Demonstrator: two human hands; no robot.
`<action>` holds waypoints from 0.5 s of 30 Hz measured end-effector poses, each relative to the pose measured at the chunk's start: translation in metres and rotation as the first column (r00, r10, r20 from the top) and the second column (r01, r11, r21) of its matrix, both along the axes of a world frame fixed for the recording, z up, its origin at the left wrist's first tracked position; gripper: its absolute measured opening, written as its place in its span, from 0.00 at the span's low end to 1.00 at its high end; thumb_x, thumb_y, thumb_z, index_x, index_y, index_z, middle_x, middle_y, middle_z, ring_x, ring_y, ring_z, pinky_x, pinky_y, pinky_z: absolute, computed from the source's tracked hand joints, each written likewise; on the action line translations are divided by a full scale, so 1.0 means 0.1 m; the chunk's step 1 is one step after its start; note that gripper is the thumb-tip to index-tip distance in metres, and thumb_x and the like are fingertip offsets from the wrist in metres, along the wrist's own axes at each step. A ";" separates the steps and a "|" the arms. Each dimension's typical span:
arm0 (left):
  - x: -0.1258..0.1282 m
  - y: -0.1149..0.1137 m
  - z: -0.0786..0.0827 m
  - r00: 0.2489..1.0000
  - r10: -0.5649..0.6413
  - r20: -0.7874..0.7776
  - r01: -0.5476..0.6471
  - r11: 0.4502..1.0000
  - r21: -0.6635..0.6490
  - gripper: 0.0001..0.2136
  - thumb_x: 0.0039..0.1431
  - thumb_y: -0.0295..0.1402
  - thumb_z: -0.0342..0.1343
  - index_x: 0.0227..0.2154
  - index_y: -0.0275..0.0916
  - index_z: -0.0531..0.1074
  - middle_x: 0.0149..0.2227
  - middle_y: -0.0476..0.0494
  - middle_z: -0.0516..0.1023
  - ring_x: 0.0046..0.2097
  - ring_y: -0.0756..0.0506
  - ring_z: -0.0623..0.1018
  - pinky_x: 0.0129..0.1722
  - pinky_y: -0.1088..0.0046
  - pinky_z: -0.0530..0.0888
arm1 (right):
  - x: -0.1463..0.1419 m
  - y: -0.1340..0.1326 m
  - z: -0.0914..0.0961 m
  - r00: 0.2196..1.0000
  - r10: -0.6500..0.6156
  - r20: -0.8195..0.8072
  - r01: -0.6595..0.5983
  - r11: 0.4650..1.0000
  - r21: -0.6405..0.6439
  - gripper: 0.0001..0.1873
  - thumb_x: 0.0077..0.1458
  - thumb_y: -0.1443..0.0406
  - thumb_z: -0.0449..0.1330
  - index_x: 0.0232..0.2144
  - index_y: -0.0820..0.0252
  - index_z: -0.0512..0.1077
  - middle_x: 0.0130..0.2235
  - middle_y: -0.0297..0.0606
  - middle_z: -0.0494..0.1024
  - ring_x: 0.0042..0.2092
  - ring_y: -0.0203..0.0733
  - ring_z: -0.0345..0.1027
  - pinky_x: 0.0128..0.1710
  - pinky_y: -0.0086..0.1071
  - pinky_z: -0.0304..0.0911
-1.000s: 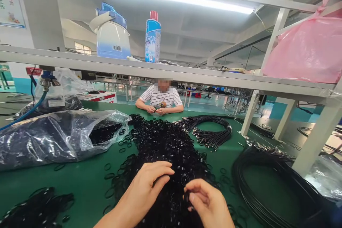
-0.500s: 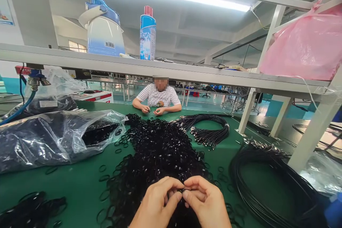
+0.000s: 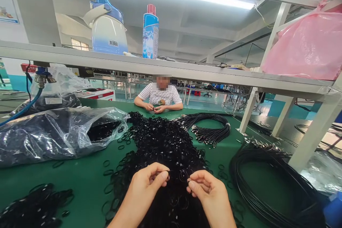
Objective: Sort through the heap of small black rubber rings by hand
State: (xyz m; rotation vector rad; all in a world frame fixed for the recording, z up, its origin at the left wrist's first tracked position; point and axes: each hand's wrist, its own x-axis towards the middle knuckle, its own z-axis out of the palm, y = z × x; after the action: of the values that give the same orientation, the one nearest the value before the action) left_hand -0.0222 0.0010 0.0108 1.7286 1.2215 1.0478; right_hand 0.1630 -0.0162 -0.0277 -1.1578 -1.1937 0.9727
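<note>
The green tabletop (image 3: 88,181) carries a long heap of black rings (image 3: 165,146). Left of the heap lies a clear plastic bag (image 3: 48,139); its open mouth shows more black rings inside. The left hand (image 3: 145,185) and right hand (image 3: 210,188) are over the heap, apart. Each hand's fingers are pinched together; anything clamped is too small to confirm. Individual rings should handle as light and flexible; grip at the rim.

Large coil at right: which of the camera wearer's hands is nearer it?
Right. The right hand is over the rings, to the left of the coil; the left hand, also over them, is farther left.
</note>
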 end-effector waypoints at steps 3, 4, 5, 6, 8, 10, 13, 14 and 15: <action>-0.06 0.02 0.04 1.000 0.019 -0.007 -0.019 1.000 -0.004 0.09 0.53 0.39 0.54 0.30 0.39 0.73 0.28 0.49 0.76 0.33 0.46 0.74 0.35 0.74 0.69 | 0.03 0.02 -0.01 0.996 -0.008 0.084 0.008 1.000 0.004 0.09 0.46 0.61 0.62 0.29 0.61 0.72 0.28 0.37 0.77 0.29 0.43 0.73 0.29 0.30 0.66; -0.07 0.02 0.05 1.000 0.020 -0.018 -0.020 1.000 0.000 0.09 0.53 0.40 0.54 0.28 0.39 0.73 0.28 0.49 0.75 0.33 0.46 0.74 0.34 0.74 0.69 | 0.04 0.02 0.00 0.991 -0.016 0.135 0.014 1.000 0.012 0.09 0.47 0.61 0.61 0.30 0.60 0.73 0.29 0.38 0.78 0.30 0.43 0.73 0.30 0.31 0.66; -0.08 0.01 0.05 0.999 0.022 -0.031 -0.022 1.000 0.002 0.10 0.53 0.40 0.54 0.27 0.39 0.72 0.28 0.49 0.75 0.32 0.47 0.73 0.32 0.75 0.68 | 0.05 0.02 0.02 0.979 -0.030 0.202 0.026 0.999 0.024 0.08 0.48 0.61 0.61 0.31 0.59 0.74 0.31 0.38 0.79 0.30 0.43 0.73 0.31 0.31 0.67; -0.08 0.01 0.05 0.999 0.022 -0.044 -0.022 1.000 -0.001 0.10 0.52 0.40 0.55 0.27 0.38 0.72 0.27 0.50 0.74 0.30 0.48 0.72 0.31 0.76 0.67 | 0.06 0.01 0.04 0.958 -0.047 0.282 0.037 0.999 0.039 0.08 0.49 0.61 0.60 0.31 0.58 0.75 0.31 0.37 0.79 0.30 0.43 0.73 0.32 0.32 0.67; -0.07 0.00 0.04 0.998 0.028 -0.063 -0.028 1.000 -0.009 0.10 0.52 0.40 0.55 0.25 0.38 0.70 0.26 0.51 0.72 0.28 0.49 0.70 0.28 0.76 0.65 | 0.08 -0.01 0.09 0.892 -0.083 0.445 0.057 0.996 0.072 0.07 0.49 0.63 0.60 0.32 0.55 0.77 0.31 0.35 0.80 0.31 0.44 0.72 0.34 0.33 0.66; -0.07 0.00 0.03 0.997 0.048 -0.069 -0.048 0.999 -0.001 0.09 0.51 0.39 0.56 0.25 0.38 0.69 0.25 0.52 0.71 0.28 0.49 0.69 0.28 0.76 0.65 | 0.10 -0.03 0.13 0.827 -0.106 0.552 0.053 0.992 0.112 0.08 0.49 0.65 0.60 0.33 0.53 0.77 0.33 0.34 0.80 0.32 0.44 0.72 0.36 0.33 0.65; -0.08 0.01 0.04 0.996 0.050 -0.075 -0.048 0.998 0.027 0.07 0.51 0.37 0.55 0.26 0.39 0.69 0.26 0.51 0.71 0.30 0.48 0.70 0.30 0.76 0.67 | 0.12 -0.04 0.13 0.796 -0.103 0.597 0.000 0.986 0.169 0.10 0.51 0.68 0.58 0.33 0.52 0.77 0.37 0.33 0.80 0.36 0.44 0.73 0.37 0.32 0.65; -0.09 0.01 0.06 0.996 0.035 -0.079 -0.033 0.999 0.028 0.06 0.52 0.36 0.54 0.27 0.39 0.70 0.27 0.51 0.73 0.31 0.48 0.71 0.32 0.75 0.68 | 0.12 -0.04 0.12 0.791 -0.099 0.604 -0.015 0.984 0.180 0.10 0.51 0.68 0.57 0.33 0.52 0.77 0.37 0.33 0.80 0.37 0.44 0.73 0.38 0.31 0.65; -0.09 0.00 0.07 0.996 0.018 -0.085 -0.016 1.000 0.026 0.06 0.53 0.36 0.53 0.28 0.40 0.72 0.29 0.50 0.75 0.33 0.47 0.73 0.34 0.74 0.69 | 0.12 -0.04 0.11 0.785 -0.099 0.612 -0.022 0.982 0.188 0.10 0.52 0.69 0.56 0.34 0.51 0.77 0.37 0.33 0.80 0.38 0.44 0.73 0.39 0.32 0.65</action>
State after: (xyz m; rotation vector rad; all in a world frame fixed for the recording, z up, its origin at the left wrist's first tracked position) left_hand -0.0316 0.0014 0.0174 1.8014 1.2823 1.0127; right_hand 0.1754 -0.0199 -0.0170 -1.3930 -1.7349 0.4232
